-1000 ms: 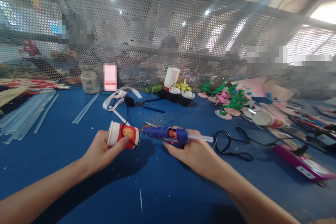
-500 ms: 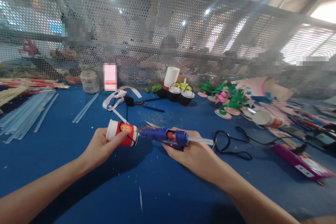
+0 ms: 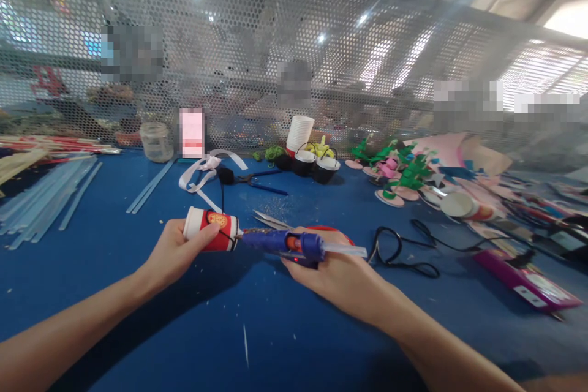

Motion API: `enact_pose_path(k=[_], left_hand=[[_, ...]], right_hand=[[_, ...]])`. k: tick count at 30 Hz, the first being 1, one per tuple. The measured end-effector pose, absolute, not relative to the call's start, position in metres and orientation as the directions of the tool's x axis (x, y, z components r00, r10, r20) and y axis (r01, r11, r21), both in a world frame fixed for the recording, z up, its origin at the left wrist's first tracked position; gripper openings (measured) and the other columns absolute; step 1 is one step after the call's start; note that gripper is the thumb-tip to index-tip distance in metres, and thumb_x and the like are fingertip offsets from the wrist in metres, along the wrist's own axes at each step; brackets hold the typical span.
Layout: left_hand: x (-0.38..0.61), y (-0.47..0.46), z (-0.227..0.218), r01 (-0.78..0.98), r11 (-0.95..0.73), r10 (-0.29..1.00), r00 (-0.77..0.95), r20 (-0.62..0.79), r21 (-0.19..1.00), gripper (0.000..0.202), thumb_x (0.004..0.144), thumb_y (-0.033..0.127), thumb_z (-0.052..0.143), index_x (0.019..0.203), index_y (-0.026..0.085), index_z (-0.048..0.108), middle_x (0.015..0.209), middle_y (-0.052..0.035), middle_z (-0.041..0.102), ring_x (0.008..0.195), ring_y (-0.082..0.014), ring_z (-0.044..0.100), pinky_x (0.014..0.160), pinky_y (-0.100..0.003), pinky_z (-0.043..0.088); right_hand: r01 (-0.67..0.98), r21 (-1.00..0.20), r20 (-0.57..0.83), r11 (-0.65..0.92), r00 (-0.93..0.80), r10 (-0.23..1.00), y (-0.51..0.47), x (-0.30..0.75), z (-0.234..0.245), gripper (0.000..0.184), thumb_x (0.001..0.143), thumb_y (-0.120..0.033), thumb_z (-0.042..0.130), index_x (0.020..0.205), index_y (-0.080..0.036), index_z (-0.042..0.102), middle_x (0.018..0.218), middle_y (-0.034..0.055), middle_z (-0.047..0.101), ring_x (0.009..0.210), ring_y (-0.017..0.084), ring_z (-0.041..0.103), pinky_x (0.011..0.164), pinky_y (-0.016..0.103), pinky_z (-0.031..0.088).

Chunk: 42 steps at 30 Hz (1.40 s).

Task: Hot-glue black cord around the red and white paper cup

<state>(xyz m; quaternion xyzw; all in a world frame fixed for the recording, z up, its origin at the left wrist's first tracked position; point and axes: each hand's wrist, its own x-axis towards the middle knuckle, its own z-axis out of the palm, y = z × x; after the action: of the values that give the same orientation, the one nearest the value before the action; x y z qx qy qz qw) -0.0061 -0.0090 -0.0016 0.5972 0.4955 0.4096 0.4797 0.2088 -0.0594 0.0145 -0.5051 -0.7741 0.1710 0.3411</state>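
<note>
My left hand (image 3: 177, 252) grips a small red and white paper cup (image 3: 211, 229) lying on its side, with a black cord looped over it. My right hand (image 3: 328, 272) is closed round a blue hot glue gun (image 3: 285, 241) with a clear glue stick out of its back. The gun's nozzle touches the cup's red end. Both are held just above the blue table (image 3: 138, 318). Scissors (image 3: 271, 219) lie right behind the gun.
Clear glue sticks (image 3: 41, 196) lie at the left. Behind are a jar (image 3: 156, 142), white ribbon (image 3: 204, 171), stacked white cups (image 3: 299, 133) and black pots (image 3: 316, 166). Green and pink craft pieces (image 3: 404, 177) and a black cable (image 3: 404, 251) fill the right. A perforated screen (image 3: 275, 61) closes the back.
Both hands have shifted slightly left and away from me. The cup has turned in my left hand, so its round orange label now faces more upward. The nozzle stays at the cup's end.
</note>
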Motion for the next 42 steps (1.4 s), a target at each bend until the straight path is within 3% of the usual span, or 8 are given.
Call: enact_pose_path(k=[4, 10, 14, 20, 27, 32, 37, 42], left_hand=[[-0.007, -0.007, -0.004, 0.182, -0.054, 0.984, 0.176, 0.022, 0.982, 0.024, 0.063, 0.037, 0.061, 0.059, 0.013, 0.065, 0.05, -0.0003, 0.062, 0.045, -0.0096, 0.05, 0.044, -0.018, 0.038], [-0.007, -0.006, -0.007, 0.14, -0.01, 0.986, 0.165, -0.013, 0.99, 0.026, 0.063, 0.037, 0.062, 0.06, 0.012, 0.065, 0.052, -0.002, 0.063, 0.046, -0.0109, 0.053, 0.044, -0.019, 0.04], [-0.007, -0.006, -0.007, 0.123, -0.013, 0.985, 0.17, -0.008, 0.992, 0.027, 0.063, 0.038, 0.063, 0.061, 0.011, 0.065, 0.052, -0.0028, 0.063, 0.047, -0.0123, 0.054, 0.044, -0.021, 0.041], [-0.006, -0.009, -0.003, 0.152, -0.038, 0.985, 0.173, 0.011, 0.988, 0.03, 0.062, 0.04, 0.062, 0.057, 0.01, 0.063, 0.047, -0.0016, 0.06, 0.043, -0.0117, 0.052, 0.043, -0.021, 0.04], [-0.005, -0.009, -0.001, 0.152, -0.133, 0.972, 0.214, 0.098, 0.979, 0.028, 0.062, 0.039, 0.06, 0.054, 0.011, 0.061, 0.048, -0.0015, 0.059, 0.044, -0.0113, 0.049, 0.044, -0.021, 0.039], [-0.003, -0.014, 0.0, 0.207, -0.152, 0.961, 0.26, 0.095, 0.966, 0.026, 0.063, 0.037, 0.058, 0.052, 0.013, 0.059, 0.043, 0.0019, 0.053, 0.04, -0.0079, 0.041, 0.039, -0.019, 0.032], [-0.001, -0.019, 0.0, 0.331, -0.247, 0.941, 0.306, 0.144, 0.911, 0.027, 0.065, 0.035, 0.055, 0.05, 0.012, 0.059, 0.037, 0.0058, 0.039, 0.037, -0.0053, 0.028, 0.035, -0.018, 0.023], [-0.004, -0.018, -0.004, 0.411, -0.339, 0.909, 0.375, 0.181, 0.846, 0.026, 0.066, 0.031, 0.052, 0.053, 0.012, 0.064, 0.038, 0.0047, 0.042, 0.037, -0.0064, 0.032, 0.036, -0.018, 0.025]], right_hand=[[0.635, -0.66, 0.322, 0.401, -0.243, 0.915, -0.059, 0.209, 0.016, 0.009, 0.07, -0.018, 0.051, 0.06, -0.017, 0.051, 0.056, -0.0024, 0.052, 0.052, 0.009, 0.044, 0.048, 0.02, 0.037], [0.389, -0.919, 0.007, 0.062, -0.141, 0.99, -0.045, 0.216, 0.021, 0.021, 0.066, -0.034, 0.059, 0.07, -0.015, 0.052, 0.042, -0.0062, 0.045, 0.035, 0.007, 0.041, 0.036, 0.02, 0.036], [0.199, -0.978, 0.073, 0.061, 0.055, 0.996, -0.019, 0.234, 0.016, 0.026, 0.062, -0.036, 0.062, 0.071, -0.013, 0.052, 0.055, -0.0019, 0.053, 0.046, 0.007, 0.048, 0.045, 0.02, 0.04], [0.507, -0.861, 0.113, -0.042, 0.271, 0.956, 0.025, 0.261, -0.005, 0.033, 0.077, -0.041, 0.041, 0.058, -0.015, 0.048, 0.056, 0.0034, 0.056, 0.043, 0.008, 0.047, 0.043, 0.021, 0.038], [0.737, -0.654, 0.082, -0.168, 0.29, 0.954, 0.046, 0.267, -0.021, 0.028, 0.069, -0.033, 0.056, 0.048, -0.017, 0.047, 0.041, 0.0038, 0.051, 0.049, 0.017, 0.055, 0.048, 0.026, 0.037], [0.837, -0.546, 0.24, 0.015, 0.139, 0.961, 0.036, 0.239, 0.003, 0.017, 0.073, -0.029, 0.054, 0.069, -0.014, 0.061, 0.083, 0.0115, 0.061, 0.087, 0.021, 0.054, 0.068, 0.028, 0.037], [0.676, -0.594, 0.197, 0.436, -0.404, 0.893, 0.012, 0.176, 0.023, 0.04, 0.083, -0.042, 0.035, 0.078, -0.016, 0.065, 0.07, 0.0023, 0.062, 0.066, 0.013, 0.055, 0.06, 0.023, 0.038], [0.596, -0.567, 0.396, 0.569, -0.409, 0.823, -0.005, 0.14, 0.018, 0.021, 0.071, -0.033, 0.058, 0.078, -0.013, 0.063, 0.082, 0.0064, 0.061, 0.08, 0.016, 0.053, 0.072, 0.027, 0.038]])
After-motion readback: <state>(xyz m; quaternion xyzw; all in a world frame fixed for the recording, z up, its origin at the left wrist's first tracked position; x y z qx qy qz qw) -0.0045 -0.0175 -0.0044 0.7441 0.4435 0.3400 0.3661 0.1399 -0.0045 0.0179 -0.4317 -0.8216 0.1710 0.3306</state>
